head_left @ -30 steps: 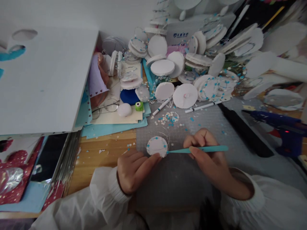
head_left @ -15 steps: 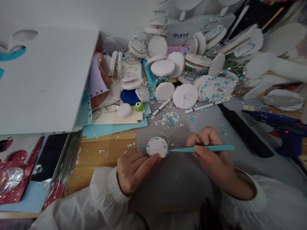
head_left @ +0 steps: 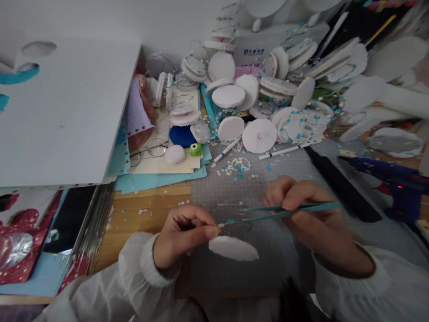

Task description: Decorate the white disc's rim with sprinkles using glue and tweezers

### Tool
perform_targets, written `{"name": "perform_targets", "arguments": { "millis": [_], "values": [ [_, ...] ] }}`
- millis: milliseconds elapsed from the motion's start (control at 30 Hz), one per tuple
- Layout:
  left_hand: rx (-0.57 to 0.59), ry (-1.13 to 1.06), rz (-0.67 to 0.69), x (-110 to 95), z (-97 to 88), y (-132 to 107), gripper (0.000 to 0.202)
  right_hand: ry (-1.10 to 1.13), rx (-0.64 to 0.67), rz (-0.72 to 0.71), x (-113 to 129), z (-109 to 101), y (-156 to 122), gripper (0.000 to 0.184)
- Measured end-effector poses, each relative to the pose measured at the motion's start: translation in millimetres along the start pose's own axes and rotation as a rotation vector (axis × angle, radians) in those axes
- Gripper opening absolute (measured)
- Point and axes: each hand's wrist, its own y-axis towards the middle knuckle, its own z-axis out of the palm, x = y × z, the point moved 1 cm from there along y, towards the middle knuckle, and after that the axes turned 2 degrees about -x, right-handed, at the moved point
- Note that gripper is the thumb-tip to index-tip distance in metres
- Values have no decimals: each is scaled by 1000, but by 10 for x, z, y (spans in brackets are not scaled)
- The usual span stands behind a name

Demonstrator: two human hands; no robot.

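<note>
My left hand (head_left: 186, 235) pinches the edge of a small round white disc (head_left: 233, 248) between thumb and fingertips. The disc is tilted up off the mat, its plain face toward me. Thin wire loops with tiny blue and white flower pieces (head_left: 230, 222) stick out along its far side. In my right hand (head_left: 306, 210) is a pair of teal tweezers (head_left: 273, 215), pointing left. Their two tips are apart, close to the wire loops. I cannot tell whether the tips touch the wire.
Loose blue and white paper flowers (head_left: 234, 167) lie on the grey cutting mat (head_left: 208, 190). Behind them, many white discs (head_left: 259, 135) with wires are piled up. A blue glue gun (head_left: 398, 183) with a red light stands at right, beside a long black object (head_left: 342, 183). Glasses (head_left: 149, 151) rest left.
The disc has been lifted and tilted by my left hand, whose fingers now pinch it. My right hand has shifted slightly right, and the tweezers' tips have spread apart.
</note>
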Motion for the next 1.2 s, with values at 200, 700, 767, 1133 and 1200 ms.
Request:
{"name": "perform_targets", "arguments": {
  "millis": [200, 700, 767, 1133, 1200],
  "values": [
    [79, -168, -209, -1, 52, 41, 23, 25, 48, 24, 11, 31, 22, 5],
    [129, -199, -230, 20, 52, 52, 16, 146, -97, 258, -29, 91, 39, 15],
    [130, -197, -222, 20, 51, 52, 15, 143, -92, 245, -32, 91, 37, 14],
    [126, -182, -241, 20, 54, 65, 18, 138, -60, 232, -62, 81, 14, 9],
    [127, -178, -240, 18, 57, 65, 18, 149, -68, 238, -55, 90, 15, 10]
  ]
}}
